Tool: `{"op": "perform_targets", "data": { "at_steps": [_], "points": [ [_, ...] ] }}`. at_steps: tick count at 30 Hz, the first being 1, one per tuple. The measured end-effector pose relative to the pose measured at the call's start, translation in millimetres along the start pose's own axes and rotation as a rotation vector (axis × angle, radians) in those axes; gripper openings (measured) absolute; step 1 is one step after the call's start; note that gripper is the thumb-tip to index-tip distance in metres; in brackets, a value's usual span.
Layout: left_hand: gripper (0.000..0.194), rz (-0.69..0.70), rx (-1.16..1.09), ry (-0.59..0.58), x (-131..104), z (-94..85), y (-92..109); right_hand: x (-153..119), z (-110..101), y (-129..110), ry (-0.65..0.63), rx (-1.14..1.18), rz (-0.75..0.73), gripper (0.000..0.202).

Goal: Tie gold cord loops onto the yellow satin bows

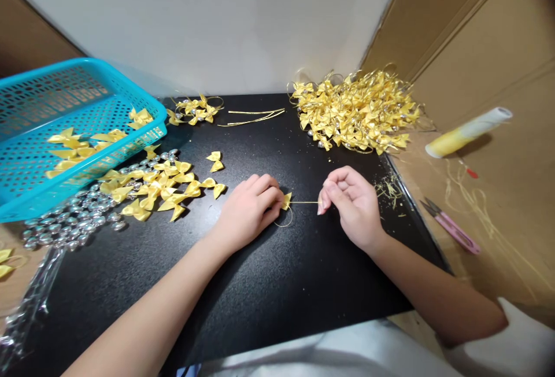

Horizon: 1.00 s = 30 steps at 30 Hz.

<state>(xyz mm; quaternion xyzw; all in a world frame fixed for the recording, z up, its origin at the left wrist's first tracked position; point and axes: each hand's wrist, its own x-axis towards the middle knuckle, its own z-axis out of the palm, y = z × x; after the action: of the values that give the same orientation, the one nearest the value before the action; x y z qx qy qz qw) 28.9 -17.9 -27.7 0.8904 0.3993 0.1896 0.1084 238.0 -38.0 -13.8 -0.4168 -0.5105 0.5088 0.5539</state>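
Observation:
My left hand [254, 206] is closed on a small yellow ribbon bow [287, 201], most of which its fingers hide. A thin gold cord [306, 202] runs straight from the bow to my right hand [351, 203], whose thumb and fingers pinch its end. Below the bow, a loop of the same cord curves over the black tabletop [269, 296]. Left of my left hand lie several loose yellow bows [167, 183] beside a heap of silver beads [78, 221].
A turquoise basket [143, 134] holding several bows stands at left. Finished-looking corded bows [355, 114] are piled at back right; a smaller cluster [197, 110] and cut cords [254, 115] lie at the back. Pink thread snips [455, 231] and a yellow-white roll [468, 132] rest on cardboard at right.

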Motion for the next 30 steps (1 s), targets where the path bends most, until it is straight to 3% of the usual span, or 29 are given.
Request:
{"op": "perform_targets", "data": {
  "at_steps": [6,13,17,22,25,28,30],
  "points": [
    [0.011,-0.005,-0.101,0.046,1.0,-1.5,1.4,4.5,-1.8,-0.2,0.036,0.055,-0.014,0.021],
    [0.012,0.065,-0.460,0.052,1.5,-7.3,16.4,21.1,-11.8,18.2,0.141,-0.164,0.138,0.025],
    [0.014,0.005,-0.661,0.036,-0.9,-5.0,25.4,28.3,-13.6,23.6,0.145,-0.136,0.235,0.029],
    [0.012,-0.023,-0.599,0.093,-4.9,-3.5,32.1,31.4,-12.1,18.0,0.177,0.074,0.320,0.036],
    [0.012,0.003,-0.508,0.145,-4.9,-1.7,35.1,31.7,-12.5,16.0,0.126,0.139,0.349,0.038],
    [0.012,0.020,-0.471,0.164,-3.5,1.4,36.0,32.9,-16.3,18.3,0.095,0.070,0.284,0.035],
    [0.013,0.021,-0.480,0.155,-2.5,3.6,35.5,33.9,-20.5,21.0,0.138,-0.120,0.178,0.029]
  ]
}}
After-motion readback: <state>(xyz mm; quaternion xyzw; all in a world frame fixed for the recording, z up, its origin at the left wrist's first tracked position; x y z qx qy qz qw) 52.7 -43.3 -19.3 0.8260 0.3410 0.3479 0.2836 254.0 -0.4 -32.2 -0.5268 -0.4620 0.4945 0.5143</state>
